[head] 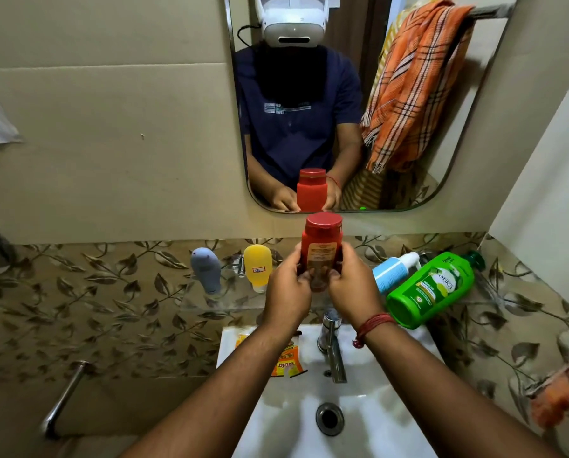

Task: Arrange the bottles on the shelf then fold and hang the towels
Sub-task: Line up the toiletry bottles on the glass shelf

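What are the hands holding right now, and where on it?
Both hands, left hand and right hand, hold the red bottle upright, fingers curled around its lower body; the cap is free.

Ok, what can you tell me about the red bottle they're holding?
The red bottle looks like plastic, with a round, flat red cap that is on and a printed label too blurry to read. It stands upright above the glass shelf, between the yellow bottle and the blue one. Both hands grip its lower half: left hand, right hand. The mirror shows its other side.

Head camera looks forward-down, close over the sink (pixel 243 338), facing the mirror (pixel 458 127).
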